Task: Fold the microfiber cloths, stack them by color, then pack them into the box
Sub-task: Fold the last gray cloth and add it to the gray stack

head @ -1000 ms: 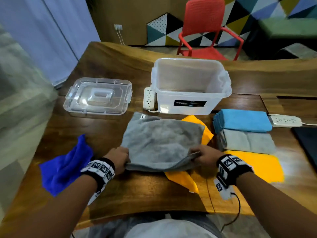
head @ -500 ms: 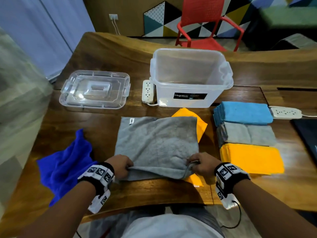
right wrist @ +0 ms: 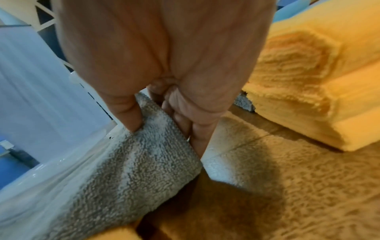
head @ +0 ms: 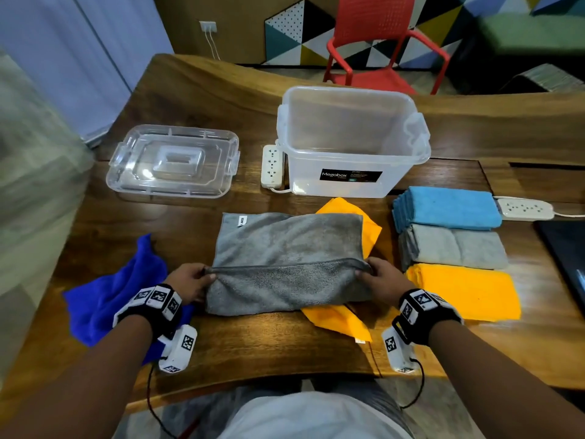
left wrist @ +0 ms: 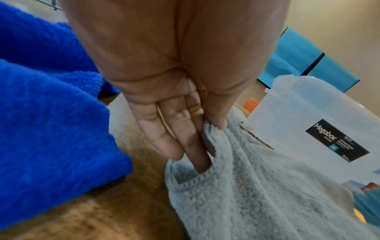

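Note:
A grey microfiber cloth [head: 285,245] lies spread on the wooden table, its near edge lifted and turned over toward the far side. My left hand [head: 193,280] pinches the left corner of that lifted edge; my right hand [head: 376,280] pinches the right corner. In the left wrist view the thumb and fingers [left wrist: 185,141] clamp the grey cloth [left wrist: 246,186]. In the right wrist view the grey cloth [right wrist: 144,162] is caught between thumb and fingers [right wrist: 131,113]. An unfolded orange cloth [head: 345,321] lies under it. The clear box [head: 351,141] stands open behind.
Folded stacks sit at the right: light blue [head: 449,207], grey [head: 456,245], orange [head: 465,289]. A crumpled dark blue cloth [head: 110,296] lies at the left. The box lid [head: 174,160] rests at the back left, power strips [head: 272,166] beside the box and at the right [head: 525,209].
The grey cloth was laid flat, then both hands raised its near edge and carried it away from me over the cloth. The camera view tilted down.

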Tool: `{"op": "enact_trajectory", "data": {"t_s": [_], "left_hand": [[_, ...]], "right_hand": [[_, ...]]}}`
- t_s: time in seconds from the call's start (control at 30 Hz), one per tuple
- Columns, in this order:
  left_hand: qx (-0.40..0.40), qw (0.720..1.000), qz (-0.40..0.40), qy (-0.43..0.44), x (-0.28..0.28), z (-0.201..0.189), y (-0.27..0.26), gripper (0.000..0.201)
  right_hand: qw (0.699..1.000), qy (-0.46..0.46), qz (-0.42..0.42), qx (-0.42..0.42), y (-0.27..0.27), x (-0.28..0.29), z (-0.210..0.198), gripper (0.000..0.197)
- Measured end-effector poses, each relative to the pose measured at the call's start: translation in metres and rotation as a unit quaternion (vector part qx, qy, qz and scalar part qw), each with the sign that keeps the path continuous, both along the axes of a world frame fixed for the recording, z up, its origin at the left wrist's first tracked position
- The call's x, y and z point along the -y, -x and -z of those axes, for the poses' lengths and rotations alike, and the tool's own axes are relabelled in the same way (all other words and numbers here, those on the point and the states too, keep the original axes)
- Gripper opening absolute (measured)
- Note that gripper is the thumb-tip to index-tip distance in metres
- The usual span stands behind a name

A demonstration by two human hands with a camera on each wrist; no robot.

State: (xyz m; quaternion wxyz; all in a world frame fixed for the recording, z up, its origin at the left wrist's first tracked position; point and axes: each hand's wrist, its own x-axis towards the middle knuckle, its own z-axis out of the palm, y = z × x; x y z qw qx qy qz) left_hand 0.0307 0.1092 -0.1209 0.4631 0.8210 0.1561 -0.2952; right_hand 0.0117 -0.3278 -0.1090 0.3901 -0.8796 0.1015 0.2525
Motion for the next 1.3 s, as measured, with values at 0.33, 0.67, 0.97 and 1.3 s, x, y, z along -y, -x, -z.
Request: {"op": "enact_trajectory", "data": {"t_s": [0.33, 0.67, 0.97, 1.3], "left_hand": [[-0.080, 0.995, -0.004, 0.053, 0.002, 0.002, 0.009, 0.011], [0.151, 0.964, -0.128, 0.178, 0.006, -0.063, -0.033, 0.018], [0.297, 0.907, -0.127, 0.270, 0.020, -0.200, -0.047, 0.030], [0.362, 0.875, -0.191, 0.261, 0.028, -0.219, -0.059, 0.021]], "right_hand": [[0.997, -0.024, 0.029, -0.061, 0.006, -0.001, 0.008, 0.014], [0.987, -0.116, 0.035, 0.106, -0.028, 0.002, -0.060, 0.011], [0.895, -0.309, 0.106, 0.304, -0.060, -0.004, -0.181, 0.012], [0.863, -0.337, 0.197, 0.319, -0.073, -0.003, -0.187, 0.036]]}}
